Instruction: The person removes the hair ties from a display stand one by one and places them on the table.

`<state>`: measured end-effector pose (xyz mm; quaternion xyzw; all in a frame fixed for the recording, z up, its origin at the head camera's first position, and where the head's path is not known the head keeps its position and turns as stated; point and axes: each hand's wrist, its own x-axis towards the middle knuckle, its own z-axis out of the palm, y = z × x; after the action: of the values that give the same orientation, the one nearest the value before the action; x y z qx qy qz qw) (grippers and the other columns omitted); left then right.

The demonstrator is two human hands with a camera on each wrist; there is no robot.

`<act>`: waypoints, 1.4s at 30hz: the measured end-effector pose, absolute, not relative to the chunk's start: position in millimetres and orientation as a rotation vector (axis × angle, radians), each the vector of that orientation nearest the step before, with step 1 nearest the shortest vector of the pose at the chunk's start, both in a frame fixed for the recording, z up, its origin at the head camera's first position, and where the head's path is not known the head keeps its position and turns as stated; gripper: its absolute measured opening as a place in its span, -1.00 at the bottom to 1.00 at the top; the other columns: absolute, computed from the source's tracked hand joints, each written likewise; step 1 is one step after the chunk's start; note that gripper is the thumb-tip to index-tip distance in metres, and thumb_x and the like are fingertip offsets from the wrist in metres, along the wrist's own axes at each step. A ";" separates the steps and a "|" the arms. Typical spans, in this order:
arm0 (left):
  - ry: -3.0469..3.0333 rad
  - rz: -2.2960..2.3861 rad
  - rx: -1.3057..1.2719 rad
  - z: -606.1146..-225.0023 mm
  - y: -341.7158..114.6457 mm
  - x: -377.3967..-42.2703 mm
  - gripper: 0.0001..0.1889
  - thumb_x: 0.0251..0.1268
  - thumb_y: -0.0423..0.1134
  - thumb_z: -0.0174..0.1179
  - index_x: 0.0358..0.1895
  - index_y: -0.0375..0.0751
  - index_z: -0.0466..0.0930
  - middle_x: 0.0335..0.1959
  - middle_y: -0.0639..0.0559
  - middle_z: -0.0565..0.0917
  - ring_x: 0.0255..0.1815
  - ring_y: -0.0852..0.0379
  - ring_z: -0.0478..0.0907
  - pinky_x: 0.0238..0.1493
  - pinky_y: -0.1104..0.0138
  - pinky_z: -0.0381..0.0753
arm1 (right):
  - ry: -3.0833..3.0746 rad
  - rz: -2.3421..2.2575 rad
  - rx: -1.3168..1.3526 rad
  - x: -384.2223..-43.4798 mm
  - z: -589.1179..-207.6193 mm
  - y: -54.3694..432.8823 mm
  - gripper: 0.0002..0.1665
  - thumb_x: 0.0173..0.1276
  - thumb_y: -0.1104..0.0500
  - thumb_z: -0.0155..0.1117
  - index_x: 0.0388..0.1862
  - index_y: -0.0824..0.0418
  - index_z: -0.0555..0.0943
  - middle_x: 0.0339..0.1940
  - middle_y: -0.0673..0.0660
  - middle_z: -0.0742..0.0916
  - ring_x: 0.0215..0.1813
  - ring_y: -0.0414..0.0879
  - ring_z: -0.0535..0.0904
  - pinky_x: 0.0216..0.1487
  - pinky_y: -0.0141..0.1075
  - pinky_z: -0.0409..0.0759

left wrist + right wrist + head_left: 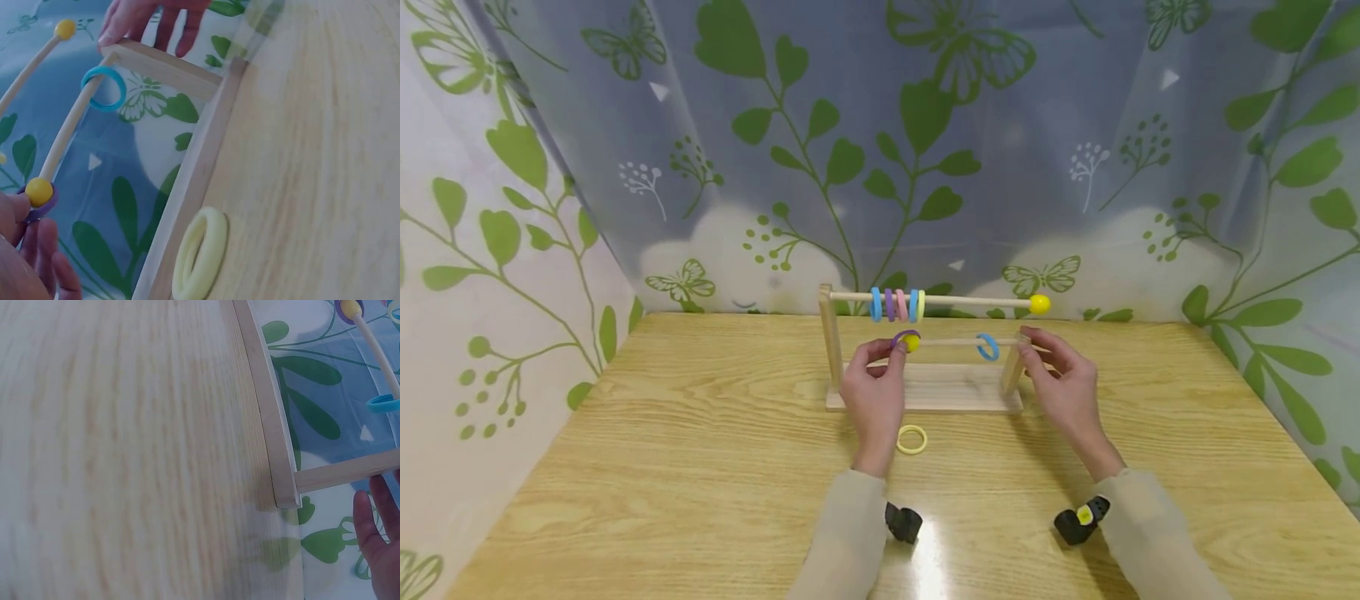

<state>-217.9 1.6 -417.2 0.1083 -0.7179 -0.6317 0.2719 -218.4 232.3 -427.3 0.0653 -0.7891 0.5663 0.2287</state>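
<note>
My left hand (877,396) pinches a purple ring (53,201) around the yellow ball (39,192) that tips the lower rod (951,342) of a wooden stand. Farther right, a blue ring (122,87) hangs on that same rod, close to the right post (164,70). The top of this post is held between the thumb and fingers of my right hand (1066,387). Several coloured rings, including a pink ring (902,306), hang together toward the left of the upper rod (977,301).
A pale yellow ring (216,244) lies on the wooden table (700,467) in front of the stand's base (955,407). The upper rod ends in another yellow ball (1040,304) at the right. Behind the table hangs a leaf-patterned curtain (865,50).
</note>
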 end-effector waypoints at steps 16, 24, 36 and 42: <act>-1.913 -1.797 0.368 -418.0 -4.1 -219.6 -0.83 0.25 -0.16 0.45 -0.21 -0.15 0.77 -0.24 -0.06 0.82 -0.46 0.13 0.60 -0.34 0.35 0.60 | -2.168 1.582 0.153 -221.1 -429.9 234.3 -0.63 0.52 0.20 0.26 0.25 0.23 0.66 0.04 -0.26 0.70 -0.05 -0.43 0.68 -0.12 -0.59 0.66; -1.952 -1.781 0.315 -419.6 -8.5 -213.4 -0.84 0.25 -0.14 0.46 -0.21 -0.11 0.77 -0.26 -0.03 0.81 -0.49 0.17 0.61 -0.41 0.37 0.62 | -2.169 1.568 0.162 -219.2 -428.3 233.8 -0.63 0.54 0.15 0.24 0.23 0.23 0.67 0.01 -0.31 0.69 -0.04 -0.41 0.68 -0.11 -0.59 0.66; -2.040 -1.703 0.217 -420.7 -25.0 -207.1 -0.85 0.27 -0.15 0.44 -0.20 -0.11 0.78 -0.25 -0.04 0.81 -0.47 0.18 0.57 -0.39 0.40 0.58 | -2.203 1.536 0.135 -219.4 -427.6 233.1 -0.61 0.56 0.11 0.23 0.26 0.21 0.65 0.06 -0.18 0.69 -0.04 -0.43 0.66 -0.12 -0.58 0.67; -2.099 -1.665 0.128 -421.1 -32.9 -205.8 -0.85 0.25 -0.17 0.45 -0.21 -0.13 0.78 -0.28 -0.03 0.81 -0.45 0.18 0.58 -0.35 0.42 0.59 | -2.205 1.537 0.123 -219.5 -428.0 233.2 -0.62 0.55 0.11 0.23 0.26 0.20 0.66 0.07 -0.13 0.71 -0.04 -0.43 0.67 -0.12 -0.58 0.67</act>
<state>-205.8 -32.9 -421.1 0.0463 -0.7620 -0.6044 0.2278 -219.5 233.2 -428.0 0.0444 -0.7989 0.5567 0.2234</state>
